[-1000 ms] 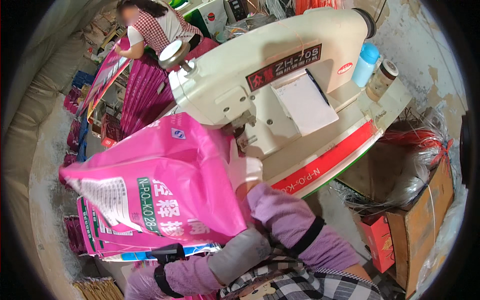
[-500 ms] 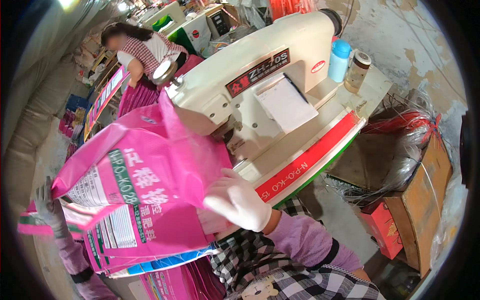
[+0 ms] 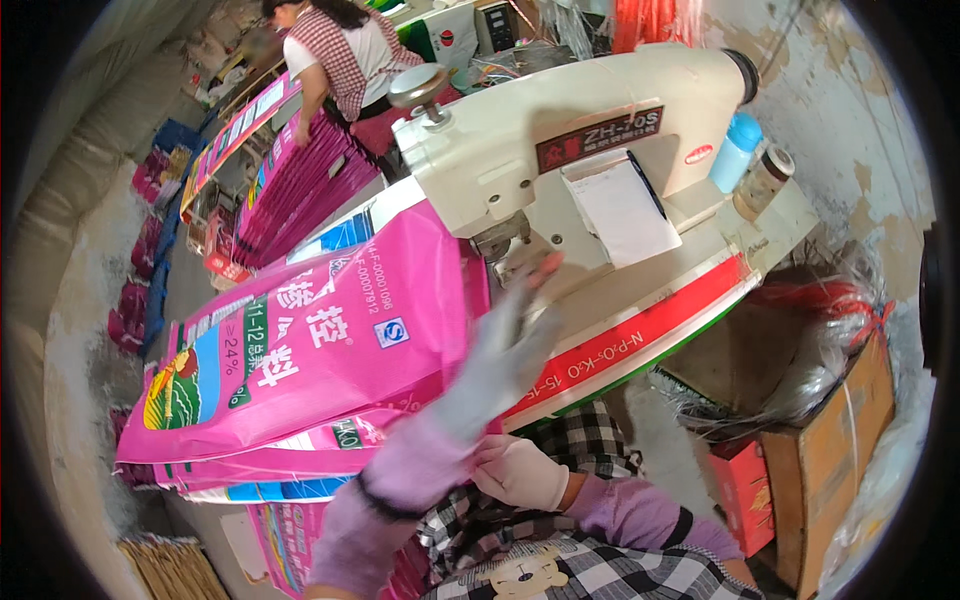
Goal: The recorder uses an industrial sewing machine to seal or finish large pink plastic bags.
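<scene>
A pink printed sack (image 3: pixel 400 290) lies flat across the sewing machine's table, its right edge beside the stitching head of the cream sewing machine (image 3: pixel 470 160). My left hand (image 3: pixel 505 360), in a grey glove, reaches over the sack's right edge toward the needle area. Its fingers are stretched out, slightly blurred, with an orange-red tip on one. Lower down, my right hand (image 3: pixel 525 474), in a white glove, has its fingers bent together at the sack's near right edge. The fingertips are partly hidden there. More sacks (image 3: pixel 345 435) lie under the top one.
A paper pad with a pen (image 3: pixel 625 210) rests on the machine bed. Behind it stand a blue bottle (image 3: pixel 737 150) and a brown-tinted jar (image 3: pixel 765 182). At right is a cardboard box (image 3: pixel 830 450) with plastic strands. A co-worker (image 3: pixel 345 60) bends over stacked pink sacks (image 3: pixel 310 190).
The pink sack went from raised and folded to lying flat. My left hand crossed from the far left to the machine head. My right hand moved down toward me and its fingers bent.
</scene>
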Demonstrator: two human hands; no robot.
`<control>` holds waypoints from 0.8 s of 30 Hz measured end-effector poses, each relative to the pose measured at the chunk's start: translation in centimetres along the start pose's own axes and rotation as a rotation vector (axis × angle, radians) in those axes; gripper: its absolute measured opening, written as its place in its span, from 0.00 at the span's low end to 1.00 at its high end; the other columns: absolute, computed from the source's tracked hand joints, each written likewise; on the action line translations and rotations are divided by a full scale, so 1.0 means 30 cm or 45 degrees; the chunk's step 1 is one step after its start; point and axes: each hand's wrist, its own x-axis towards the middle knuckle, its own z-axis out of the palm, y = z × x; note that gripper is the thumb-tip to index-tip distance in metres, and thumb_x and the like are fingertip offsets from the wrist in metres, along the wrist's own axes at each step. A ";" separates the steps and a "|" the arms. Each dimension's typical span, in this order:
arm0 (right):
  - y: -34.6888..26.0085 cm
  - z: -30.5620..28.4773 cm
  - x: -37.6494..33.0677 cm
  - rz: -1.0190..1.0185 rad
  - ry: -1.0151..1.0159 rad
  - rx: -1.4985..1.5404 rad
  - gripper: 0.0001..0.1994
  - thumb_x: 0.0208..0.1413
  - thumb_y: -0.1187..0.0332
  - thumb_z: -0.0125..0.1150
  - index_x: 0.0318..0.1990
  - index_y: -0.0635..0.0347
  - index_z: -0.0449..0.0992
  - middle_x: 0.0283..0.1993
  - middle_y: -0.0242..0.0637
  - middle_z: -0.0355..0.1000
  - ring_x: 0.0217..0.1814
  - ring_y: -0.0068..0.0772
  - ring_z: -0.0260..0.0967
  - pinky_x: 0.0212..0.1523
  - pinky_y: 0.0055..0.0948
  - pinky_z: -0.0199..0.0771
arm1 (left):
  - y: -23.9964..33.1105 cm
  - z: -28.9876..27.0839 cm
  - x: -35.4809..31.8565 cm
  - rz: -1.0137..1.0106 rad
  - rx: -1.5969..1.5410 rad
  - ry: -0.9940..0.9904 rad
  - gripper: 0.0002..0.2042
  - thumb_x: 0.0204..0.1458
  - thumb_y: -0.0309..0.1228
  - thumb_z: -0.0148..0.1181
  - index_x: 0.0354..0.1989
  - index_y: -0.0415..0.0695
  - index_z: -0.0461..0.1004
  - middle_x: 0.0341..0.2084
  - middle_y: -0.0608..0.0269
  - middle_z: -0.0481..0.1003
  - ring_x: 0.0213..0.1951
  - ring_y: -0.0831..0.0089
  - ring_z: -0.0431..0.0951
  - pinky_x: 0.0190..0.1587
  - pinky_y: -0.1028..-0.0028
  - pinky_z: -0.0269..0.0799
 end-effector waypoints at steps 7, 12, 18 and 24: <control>-0.050 -0.134 -0.035 0.648 0.303 0.527 0.15 0.60 0.70 0.55 0.22 0.68 0.69 0.21 0.42 0.65 0.23 0.41 0.65 0.27 0.33 0.65 | 0.093 -0.411 0.169 0.281 1.160 0.382 0.32 0.61 0.48 0.50 0.66 0.36 0.60 0.64 0.49 0.62 0.68 0.59 0.57 0.69 0.66 0.51; -0.082 -0.157 -0.039 0.621 0.279 0.500 0.14 0.59 0.71 0.55 0.22 0.67 0.69 0.20 0.43 0.64 0.23 0.40 0.65 0.27 0.33 0.65 | 0.088 -0.284 0.125 0.428 2.515 -0.347 0.50 0.44 0.54 0.67 0.69 0.38 0.50 0.70 0.46 0.49 0.71 0.49 0.48 0.70 0.58 0.46; -0.066 -0.120 -0.029 0.376 0.280 0.316 0.13 0.57 0.72 0.56 0.21 0.66 0.68 0.21 0.43 0.64 0.26 0.44 0.67 0.28 0.36 0.67 | -0.112 -0.298 0.211 0.537 2.547 0.314 0.34 0.53 0.28 0.48 0.69 0.33 0.46 0.70 0.42 0.44 0.70 0.37 0.41 0.72 0.52 0.40; 0.070 -0.190 -0.160 0.484 0.088 0.073 0.09 0.55 0.70 0.58 0.24 0.63 0.73 0.27 0.41 0.74 0.34 0.43 0.73 0.34 0.35 0.73 | -0.224 -0.099 -0.065 0.295 2.250 -0.191 0.29 0.51 0.26 0.52 0.62 0.25 0.56 0.62 0.36 0.59 0.65 0.39 0.56 0.68 0.51 0.51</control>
